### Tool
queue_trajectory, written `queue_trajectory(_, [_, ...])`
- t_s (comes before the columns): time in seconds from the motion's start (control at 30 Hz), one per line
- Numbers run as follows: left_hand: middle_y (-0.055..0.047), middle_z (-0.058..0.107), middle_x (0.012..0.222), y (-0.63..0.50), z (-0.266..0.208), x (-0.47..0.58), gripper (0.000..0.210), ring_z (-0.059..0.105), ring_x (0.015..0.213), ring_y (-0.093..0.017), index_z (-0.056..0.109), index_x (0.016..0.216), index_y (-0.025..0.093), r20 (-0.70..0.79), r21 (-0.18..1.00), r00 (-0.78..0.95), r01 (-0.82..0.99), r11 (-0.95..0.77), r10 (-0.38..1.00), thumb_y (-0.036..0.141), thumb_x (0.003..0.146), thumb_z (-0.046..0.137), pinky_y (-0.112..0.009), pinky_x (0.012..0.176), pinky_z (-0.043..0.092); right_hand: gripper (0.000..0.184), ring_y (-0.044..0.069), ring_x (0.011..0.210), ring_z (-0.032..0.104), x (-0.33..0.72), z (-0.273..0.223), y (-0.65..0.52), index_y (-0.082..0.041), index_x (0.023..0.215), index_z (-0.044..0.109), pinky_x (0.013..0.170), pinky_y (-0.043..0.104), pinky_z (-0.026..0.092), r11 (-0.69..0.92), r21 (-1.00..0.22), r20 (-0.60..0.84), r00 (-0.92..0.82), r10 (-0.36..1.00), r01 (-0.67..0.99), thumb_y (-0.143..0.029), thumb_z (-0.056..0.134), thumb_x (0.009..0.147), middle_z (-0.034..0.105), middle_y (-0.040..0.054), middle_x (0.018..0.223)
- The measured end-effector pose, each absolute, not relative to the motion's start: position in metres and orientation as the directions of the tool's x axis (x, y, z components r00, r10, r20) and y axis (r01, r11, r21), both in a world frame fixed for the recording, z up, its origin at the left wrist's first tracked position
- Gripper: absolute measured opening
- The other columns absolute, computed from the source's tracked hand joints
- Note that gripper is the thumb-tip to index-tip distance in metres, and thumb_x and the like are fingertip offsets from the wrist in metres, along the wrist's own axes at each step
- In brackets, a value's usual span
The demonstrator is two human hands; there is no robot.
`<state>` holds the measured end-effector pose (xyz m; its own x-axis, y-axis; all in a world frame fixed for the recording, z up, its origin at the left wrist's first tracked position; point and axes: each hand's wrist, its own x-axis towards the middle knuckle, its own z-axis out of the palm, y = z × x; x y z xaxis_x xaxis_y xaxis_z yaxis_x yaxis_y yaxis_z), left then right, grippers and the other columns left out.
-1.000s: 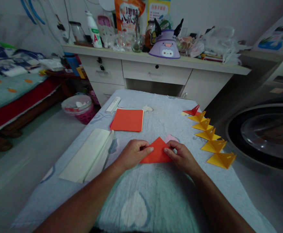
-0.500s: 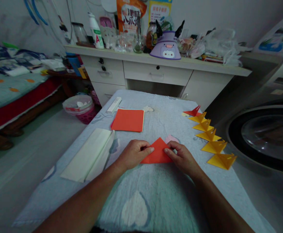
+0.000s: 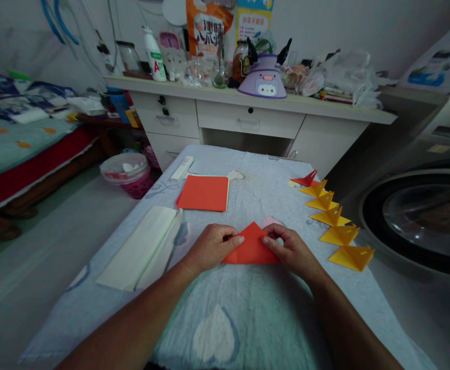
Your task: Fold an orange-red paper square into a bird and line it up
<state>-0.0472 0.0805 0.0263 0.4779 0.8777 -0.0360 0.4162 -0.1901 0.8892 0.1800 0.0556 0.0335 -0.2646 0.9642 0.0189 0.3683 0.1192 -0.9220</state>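
Note:
A folded sheet of orange-red paper (image 3: 252, 247) forms a triangle with its tip pointing away from me, low over the cloth-covered table. My left hand (image 3: 214, 247) pinches its left slanted edge between thumb and fingers. On the opposite slanted edge, my right hand (image 3: 289, 247) grips the paper the same way. Beyond them to the left lies a stack of square paper (image 3: 204, 193) with an orange-red sheet on top. Several folded yellow paper figures (image 3: 340, 235) and one red paper figure (image 3: 306, 179) stand in a row on the right.
Left of my hands lies a folded whitish paper or cloth (image 3: 142, 246). A small white box (image 3: 182, 169) is near the table's far left. Behind stands a white cabinet (image 3: 225, 110) with jars and bags on top. A washing machine (image 3: 433, 169) borders the right side.
Both hands keep their pinch on the orange-red paper, which shows slightly wider at its base. The whole view has shifted slightly; other things stay in place.

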Motion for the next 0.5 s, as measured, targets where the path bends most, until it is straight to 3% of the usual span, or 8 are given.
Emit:
queue_trajectory(0.23, [0.005,0.038,0.058,0.0803,0.0254,-0.0462,0.033,0.035,0.055,-0.008,0.057,0.063,0.014,-0.049,0.902,0.514,0.391,-0.183,0.857,0.038,0.086,0.053,-0.022,0.051,0.023,0.032,0.011,0.061,0.041,0.1838,0.0352,0.0550,-0.019,0.074,0.059,0.057,0.024,0.032,0.004,-0.972,-0.057,-0.252,0.966,0.235,-0.049,0.062,0.085,0.050,-0.0022,0.069])
queue_trajectory(0.5, [0.005,0.035,0.057,0.0812,0.0253,-0.0472,0.034,0.033,0.055,-0.009,0.053,0.060,0.015,-0.081,0.920,0.520,0.367,-0.136,0.850,0.039,0.084,0.054,-0.022,0.051,0.023,0.033,0.011,0.061,0.039,0.1817,0.0339,0.0559,-0.018,0.073,0.059,0.055,0.023,0.030,-0.006,-0.975,-0.063,-0.249,0.966,0.224,-0.050,0.065,0.081,0.049,-0.0022,0.067])
